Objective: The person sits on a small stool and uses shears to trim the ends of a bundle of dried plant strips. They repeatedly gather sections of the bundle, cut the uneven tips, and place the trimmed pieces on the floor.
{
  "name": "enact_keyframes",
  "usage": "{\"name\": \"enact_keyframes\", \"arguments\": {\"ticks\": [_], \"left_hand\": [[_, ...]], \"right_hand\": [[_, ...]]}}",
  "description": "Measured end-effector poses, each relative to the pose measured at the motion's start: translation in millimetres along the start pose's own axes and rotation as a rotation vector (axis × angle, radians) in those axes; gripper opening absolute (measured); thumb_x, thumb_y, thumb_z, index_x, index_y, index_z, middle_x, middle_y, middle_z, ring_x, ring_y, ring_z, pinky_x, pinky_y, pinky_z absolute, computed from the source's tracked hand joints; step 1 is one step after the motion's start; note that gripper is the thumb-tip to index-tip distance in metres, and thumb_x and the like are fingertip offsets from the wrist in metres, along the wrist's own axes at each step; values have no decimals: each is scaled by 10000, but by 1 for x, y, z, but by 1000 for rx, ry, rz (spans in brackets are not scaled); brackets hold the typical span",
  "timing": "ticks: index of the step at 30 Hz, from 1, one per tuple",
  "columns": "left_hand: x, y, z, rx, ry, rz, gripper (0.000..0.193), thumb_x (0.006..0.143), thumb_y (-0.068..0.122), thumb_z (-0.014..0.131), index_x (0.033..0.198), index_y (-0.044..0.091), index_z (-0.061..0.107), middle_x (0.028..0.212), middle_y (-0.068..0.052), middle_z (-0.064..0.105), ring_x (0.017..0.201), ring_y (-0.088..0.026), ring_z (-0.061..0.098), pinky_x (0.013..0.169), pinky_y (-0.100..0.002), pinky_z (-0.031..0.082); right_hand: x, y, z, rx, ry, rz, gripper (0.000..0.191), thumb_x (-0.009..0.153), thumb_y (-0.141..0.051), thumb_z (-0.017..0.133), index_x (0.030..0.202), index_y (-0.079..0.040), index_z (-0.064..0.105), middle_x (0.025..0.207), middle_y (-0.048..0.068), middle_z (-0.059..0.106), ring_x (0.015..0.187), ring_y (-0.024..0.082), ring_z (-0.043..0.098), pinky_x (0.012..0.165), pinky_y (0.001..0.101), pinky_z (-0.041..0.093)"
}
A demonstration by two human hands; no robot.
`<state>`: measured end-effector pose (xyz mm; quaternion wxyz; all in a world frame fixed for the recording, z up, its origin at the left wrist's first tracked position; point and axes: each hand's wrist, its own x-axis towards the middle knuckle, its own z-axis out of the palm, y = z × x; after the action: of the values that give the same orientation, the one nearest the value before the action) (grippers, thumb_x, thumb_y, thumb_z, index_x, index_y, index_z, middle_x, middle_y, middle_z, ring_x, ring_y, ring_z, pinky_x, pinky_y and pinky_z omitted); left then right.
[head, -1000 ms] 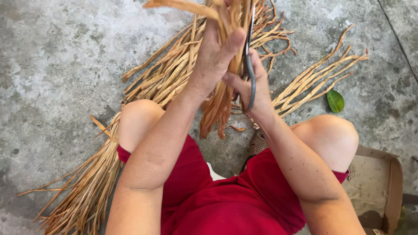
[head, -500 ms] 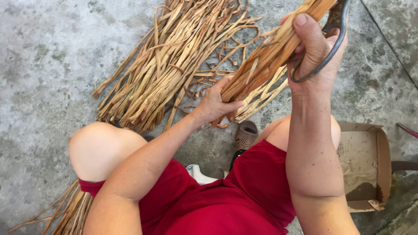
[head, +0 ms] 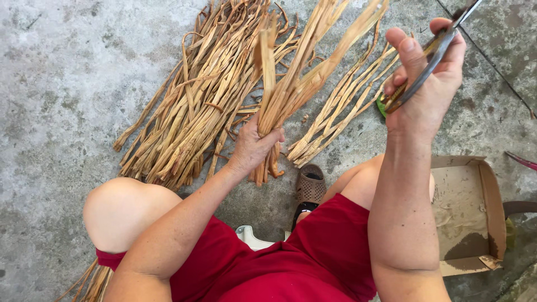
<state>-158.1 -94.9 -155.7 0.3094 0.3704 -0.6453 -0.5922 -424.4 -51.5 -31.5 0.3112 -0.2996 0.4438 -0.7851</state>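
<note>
We are gripping a bundle of dried straw strips [head: 291,89] near its lower end in our closed left hand [head: 254,146], above the pile of strips [head: 190,106] lying on the concrete floor [head: 61,84], while our right hand [head: 428,84] is closing around scissors [head: 430,53], raised beside a cardboard box [head: 467,215].

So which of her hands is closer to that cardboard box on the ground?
The right hand, which holds scissors raised above and slightly left of the cardboard box. The left hand grips a bundle of dried strips farther left, beyond her knee.
</note>
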Motion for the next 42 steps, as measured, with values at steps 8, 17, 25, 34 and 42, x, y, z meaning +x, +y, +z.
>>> {"name": "enact_keyframes", "arguments": {"ticks": [8,17,25,34,42], "left_hand": [[-13,9,-9,435,76,23,204,996,218,660,1145,114,568,754,-78,708,691,-177,751,621,-340,620],[-37,13,-16,723,131,241,365,903,166,753,1205,95,562,918,-113,703,732,-278,732,623,-393,612],[-47,6,-30,713,54,73,371,885,202,780,1191,119,588,887,-111,737,770,-301,748,684,-429,602],[-8,-7,-41,22,13,-429,384,912,128,693,1280,145,581,866,-17,741,718,-112,722,628,-282,625],[145,63,8,-145,29,280,231,1059,114,680,1243,25,572,872,-53,716,744,-137,729,658,-292,628]], "right_hand": [[-37,14,37,-145,-285,43,407,1033,-16,779,1337,-102,520,1102,164,786,611,77,605,481,180,437],[-56,53,67,-656,-441,200,540,891,-69,859,1316,-85,526,1074,59,721,980,108,699,762,246,586],[-45,64,80,-371,-348,195,447,888,5,664,1293,-147,550,1148,-21,752,906,64,790,792,205,665],[9,-23,-48,9,80,-194,144,1126,7,694,1132,38,553,905,167,624,626,180,508,517,330,404],[14,-27,-183,153,262,-466,293,1106,-222,599,918,1,618,748,100,536,576,156,464,531,305,367]]}}
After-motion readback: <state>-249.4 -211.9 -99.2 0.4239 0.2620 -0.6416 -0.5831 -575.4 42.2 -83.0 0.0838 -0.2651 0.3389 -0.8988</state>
